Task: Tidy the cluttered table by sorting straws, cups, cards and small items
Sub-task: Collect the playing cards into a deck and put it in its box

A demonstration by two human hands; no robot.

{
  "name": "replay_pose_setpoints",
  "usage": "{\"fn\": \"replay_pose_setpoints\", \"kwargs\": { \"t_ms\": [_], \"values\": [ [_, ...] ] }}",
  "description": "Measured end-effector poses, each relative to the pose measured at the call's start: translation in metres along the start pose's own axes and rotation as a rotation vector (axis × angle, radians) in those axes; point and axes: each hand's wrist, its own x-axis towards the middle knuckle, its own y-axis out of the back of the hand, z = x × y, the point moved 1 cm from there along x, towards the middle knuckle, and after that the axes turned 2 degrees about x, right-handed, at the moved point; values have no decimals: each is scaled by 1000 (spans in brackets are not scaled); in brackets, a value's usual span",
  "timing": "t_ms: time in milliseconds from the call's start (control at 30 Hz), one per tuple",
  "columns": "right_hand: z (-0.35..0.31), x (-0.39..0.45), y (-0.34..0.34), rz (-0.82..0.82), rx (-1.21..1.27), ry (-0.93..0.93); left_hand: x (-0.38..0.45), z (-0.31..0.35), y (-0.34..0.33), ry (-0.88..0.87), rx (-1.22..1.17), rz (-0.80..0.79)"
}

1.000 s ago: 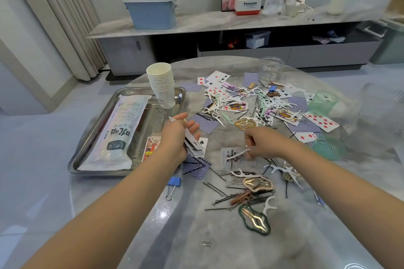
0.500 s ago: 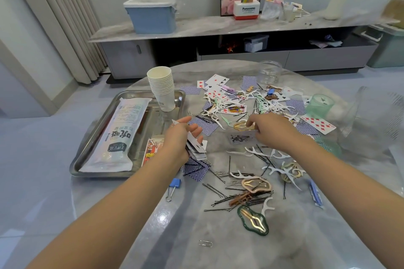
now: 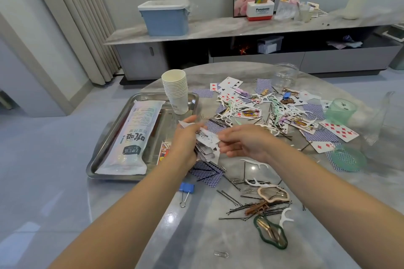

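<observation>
Cards sit fanned in our left hand, the fingers curled round the stack just above the table's near-left middle. Our right hand meets it from the right, thumb and forefinger pinching one face-up card at the top of the stack; the other right fingers are loosely bent.

Just near of the hands a blue-backed card lies flat with black hairpins across it. Farther right and beyond, many more playing cards are scattered face up and face down among white floss picks; we cannot count them exactly.

On the left, one metal tray holds one long sealed pack of straws, lying lengthwise, and one nested stack of paper cups standing upright at its far right corner. A card with a picture face pokes out at the tray's near right edge, partly behind our left wrist.

At the far side one clear round jar stands open. At the right, one green translucent cup stands upright, and a green round lid lies flat nearer to us.

Near us lie two blob-shaped hair clips, one beige and one dark green, a loose heap of hairpins, one blue binder clip and one paper clip.
</observation>
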Motion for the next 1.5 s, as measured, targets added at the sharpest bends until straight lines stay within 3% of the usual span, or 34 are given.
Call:
{"fn": "replay_pose_setpoints", "kwargs": {
  "t_ms": [100, 167, 367, 567, 733, 933, 1067, 1233, 1367, 1500],
  "values": [
    [11, 24, 3, 203, -585, 142, 5, 8, 13, 21, -46, 52],
    [21, 36, 3, 247, -963, 242, 7, 10, 19, 28, -28, 81],
    [46, 58, -6, 112, -1459, 340, 10, 10, 25, 42, -7, 110],
    [29, 43, 6, 239, -1839, 227, 5, 9, 21, 63, -19, 104],
    [23, 31, 16, 292, -1895, 153, 1, 6, 16, 83, -10, 105],
    [30, 25, 28, 120, -1673, 168, -1, 4, 13, 89, 16, 96],
    [33, 25, 32, 144, -1749, 117, -4, 1, 9, 103, 10, 86],
    [37, 25, 41, 147, -1628, -57, -4, -4, 6, 109, 22, 86],
    [41, 25, 42, 191, -1513, -72, -2, -7, 5, 116, 19, 70],
    [41, 23, 44, 259, -1345, 26, -1, -6, 5, 127, 22, 61]
  ]
}}
